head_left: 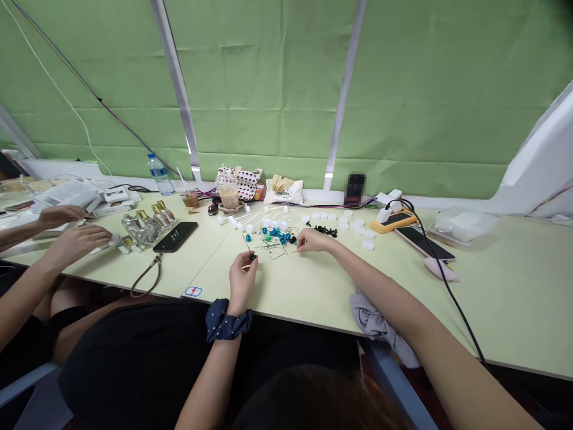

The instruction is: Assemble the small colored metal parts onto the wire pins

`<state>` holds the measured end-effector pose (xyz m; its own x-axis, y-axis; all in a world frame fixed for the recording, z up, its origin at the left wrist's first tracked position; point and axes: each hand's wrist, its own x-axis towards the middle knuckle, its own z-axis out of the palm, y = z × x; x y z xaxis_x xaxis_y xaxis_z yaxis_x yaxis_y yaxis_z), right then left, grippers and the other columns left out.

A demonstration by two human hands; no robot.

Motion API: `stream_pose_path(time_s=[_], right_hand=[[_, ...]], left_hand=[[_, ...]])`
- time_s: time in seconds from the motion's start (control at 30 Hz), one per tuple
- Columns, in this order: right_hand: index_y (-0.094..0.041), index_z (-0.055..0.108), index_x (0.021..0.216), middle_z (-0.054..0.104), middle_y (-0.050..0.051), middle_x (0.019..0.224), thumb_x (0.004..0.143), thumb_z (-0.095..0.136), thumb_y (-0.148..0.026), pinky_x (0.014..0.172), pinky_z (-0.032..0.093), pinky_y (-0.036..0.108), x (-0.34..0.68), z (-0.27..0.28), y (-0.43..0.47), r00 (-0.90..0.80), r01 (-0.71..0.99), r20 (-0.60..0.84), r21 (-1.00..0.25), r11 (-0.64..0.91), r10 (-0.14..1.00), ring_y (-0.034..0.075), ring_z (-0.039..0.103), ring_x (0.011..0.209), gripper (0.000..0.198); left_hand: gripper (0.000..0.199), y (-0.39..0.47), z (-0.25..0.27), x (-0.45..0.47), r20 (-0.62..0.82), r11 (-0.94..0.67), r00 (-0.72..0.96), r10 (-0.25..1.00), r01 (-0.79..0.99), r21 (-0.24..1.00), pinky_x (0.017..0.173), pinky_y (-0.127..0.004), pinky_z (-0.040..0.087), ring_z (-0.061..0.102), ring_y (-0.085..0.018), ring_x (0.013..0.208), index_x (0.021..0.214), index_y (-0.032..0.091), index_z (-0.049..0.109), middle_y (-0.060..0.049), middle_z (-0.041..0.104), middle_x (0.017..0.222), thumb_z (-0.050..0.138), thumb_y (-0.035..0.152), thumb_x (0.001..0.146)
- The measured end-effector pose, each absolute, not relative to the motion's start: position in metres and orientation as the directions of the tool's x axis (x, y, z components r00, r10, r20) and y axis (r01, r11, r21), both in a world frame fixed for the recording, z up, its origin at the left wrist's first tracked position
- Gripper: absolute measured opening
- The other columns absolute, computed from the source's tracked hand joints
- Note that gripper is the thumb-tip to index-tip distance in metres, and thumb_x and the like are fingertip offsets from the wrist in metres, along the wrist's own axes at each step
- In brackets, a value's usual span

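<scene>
My left hand point(243, 278), a dark dotted scrunchie point(228, 322) at its wrist, is raised over the table's front part. Its thumb and fingers pinch a small black piece with a thin stem point(253, 257) pointing up. Farther right and forward, my right hand point(312, 240) is closed in a pinch at the edge of a pile of small parts. What lies between its fingertips is too small to make out. Beside it are shiny blue pieces point(283, 236), thin bent metal wires point(278, 255) and black stemmed pieces point(329, 230). White caps point(368, 245) lie scattered around and behind.
At the left, a co-worker's hands point(83, 242) work near small glass bottles point(145, 230) and a black phone point(175, 237). Drink cups point(228, 192) and a pouch point(284, 190) stand at the back. Rightward lie a yellow device point(393, 221), another phone point(424, 242) and a black cable point(441, 269).
</scene>
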<state>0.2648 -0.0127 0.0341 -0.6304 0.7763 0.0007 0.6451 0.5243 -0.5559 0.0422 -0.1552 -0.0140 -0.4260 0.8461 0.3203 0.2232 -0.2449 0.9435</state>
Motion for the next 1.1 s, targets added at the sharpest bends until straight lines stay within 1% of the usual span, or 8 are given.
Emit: stream_pose_path(time_s=[0.13,0.33,0.43,0.57,0.67,0.83,0.97,1.1], right_hand=[[-0.014,0.068,0.057,0.061,0.002,0.053,0.057,0.074,-0.013,0.049,0.038,0.022,0.279,0.040,-0.007,-0.559,0.757,-0.148,-0.492,0.430,0.816,0.012,0.052,0.049,0.007],[-0.014,0.067,0.061,0.062,0.003,0.056,0.052,0.082,-0.023,0.051,0.041,0.024,0.292,0.041,-0.002,-0.542,0.761,-0.272,-0.561,0.327,0.795,0.012,0.054,0.049,0.019],[-0.014,0.068,0.069,0.066,0.004,0.067,0.061,0.077,-0.022,0.056,0.042,0.024,0.295,0.039,0.003,-0.529,0.758,-0.192,-0.545,0.358,0.827,0.012,0.057,0.054,0.014],[-0.015,0.067,0.085,0.065,0.010,0.097,0.074,0.068,-0.018,0.066,0.041,0.025,0.297,0.032,0.012,-0.319,0.888,0.087,-0.321,0.330,0.944,0.017,0.061,0.077,0.012],[-0.017,0.064,0.099,0.058,0.013,0.111,0.076,0.067,-0.021,0.069,0.040,0.025,0.300,0.024,0.018,-0.255,0.936,0.157,-0.206,0.284,0.954,0.020,0.060,0.090,0.023],[-0.018,0.063,0.097,0.057,0.011,0.110,0.077,0.066,-0.022,0.067,0.039,0.024,0.304,0.012,0.024,-0.293,0.925,0.084,-0.226,0.305,0.952,0.019,0.059,0.090,0.020],[-0.014,0.063,0.088,0.060,0.013,0.104,0.077,0.064,-0.014,0.067,0.040,0.024,0.305,0.009,0.025,-0.320,0.904,0.053,-0.284,0.321,0.946,0.021,0.061,0.087,0.011],[-0.012,0.064,0.089,0.062,0.017,0.102,0.074,0.061,-0.005,0.067,0.043,0.026,0.304,0.013,0.020,-0.320,0.878,0.089,-0.346,0.331,0.943,0.023,0.062,0.087,0.017]], left_hand=[[0.035,-0.159,-0.011,0.040,0.271,-0.270,-0.421,0.866,0.062,0.961,0.079,-0.032,0.049,0.063,-0.021,0.094,0.094,0.014,0.062,-0.012,0.067,0.099,0.069,0.038,0.069],[0.046,-0.161,-0.010,0.036,0.136,-0.205,-0.398,0.907,-0.134,0.970,0.073,-0.028,0.048,0.062,-0.019,0.093,0.101,0.012,0.061,-0.013,0.066,0.103,0.072,0.043,0.068],[0.048,-0.160,-0.009,0.035,0.104,-0.191,-0.396,0.912,-0.186,0.964,0.072,-0.027,0.048,0.061,-0.018,0.090,0.101,0.012,0.061,-0.012,0.065,0.102,0.074,0.042,0.065],[0.048,-0.160,-0.008,0.040,0.114,-0.199,-0.418,0.901,-0.165,0.966,0.070,-0.028,0.047,0.061,-0.016,0.085,0.097,0.012,0.062,-0.010,0.065,0.096,0.074,0.043,0.063],[0.046,-0.160,-0.008,0.045,0.140,-0.206,-0.433,0.890,-0.110,0.972,0.070,-0.027,0.046,0.060,-0.016,0.084,0.097,0.013,0.061,-0.009,0.065,0.093,0.073,0.044,0.065],[0.043,-0.161,-0.006,0.049,0.114,-0.178,-0.447,0.887,-0.104,0.978,0.069,-0.025,0.043,0.058,-0.015,0.082,0.094,0.013,0.062,-0.007,0.063,0.090,0.075,0.041,0.064],[0.042,-0.161,-0.005,0.048,0.082,-0.155,-0.437,0.896,-0.134,0.979,0.070,-0.026,0.043,0.059,-0.015,0.080,0.091,0.013,0.063,-0.007,0.064,0.089,0.078,0.039,0.061],[0.040,-0.161,-0.002,0.047,0.049,-0.140,-0.416,0.908,-0.192,0.971,0.076,-0.028,0.045,0.062,-0.016,0.084,0.087,0.014,0.064,-0.007,0.065,0.091,0.081,0.036,0.059]])
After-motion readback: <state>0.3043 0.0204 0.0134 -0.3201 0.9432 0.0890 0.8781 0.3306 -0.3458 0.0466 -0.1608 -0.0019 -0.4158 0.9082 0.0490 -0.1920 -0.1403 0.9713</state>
